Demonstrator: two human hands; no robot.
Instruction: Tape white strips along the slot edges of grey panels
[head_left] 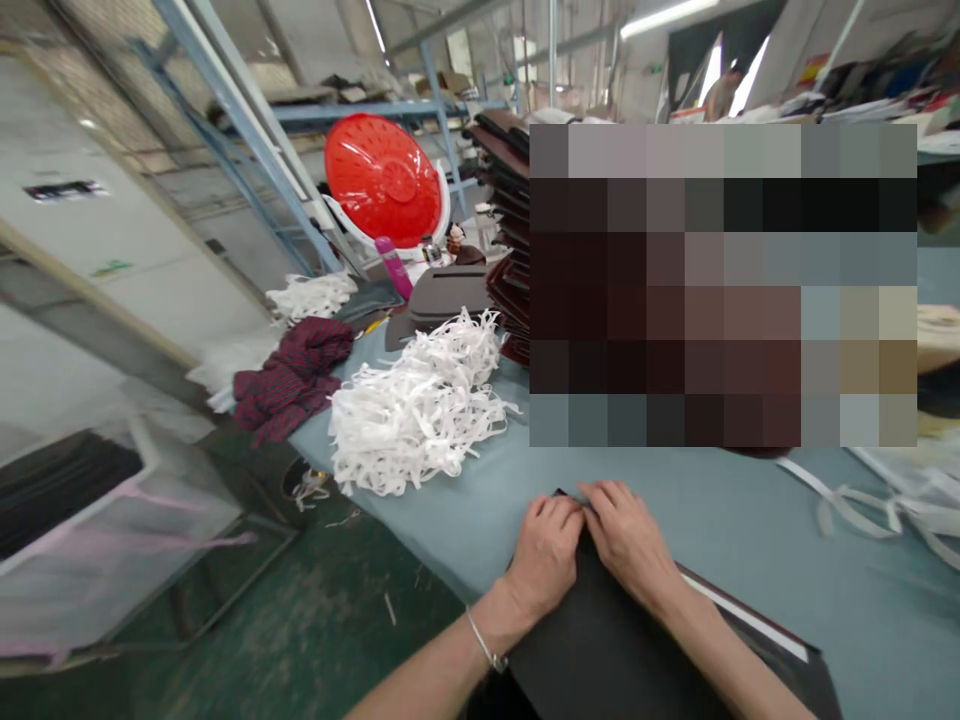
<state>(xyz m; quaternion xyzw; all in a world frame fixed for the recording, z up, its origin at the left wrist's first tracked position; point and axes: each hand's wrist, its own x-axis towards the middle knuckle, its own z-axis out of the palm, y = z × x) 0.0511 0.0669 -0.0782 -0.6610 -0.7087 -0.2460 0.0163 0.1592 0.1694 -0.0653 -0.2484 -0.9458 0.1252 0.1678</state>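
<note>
A flat black sheet (600, 640), leather-like, lies at the near edge of the table with its far corner under my hands. My left hand (546, 552) is closed on that corner, fingers curled over the edge. Beside it, my right hand (628, 540) pinches the same corner, its fingertips close to those of my left hand. A white strip (750, 612) runs along the sheet's right edge. What lies between my fingertips is hidden.
A heap of white strips (420, 410) sits left on the blue-green table (465, 530). Behind are stacked dark brown pieces (510, 290), checked cloth (296, 375) and a red fan-shaped object (384, 180). Loose white strips (862, 510) lie right. A pixelated block hides the middle right.
</note>
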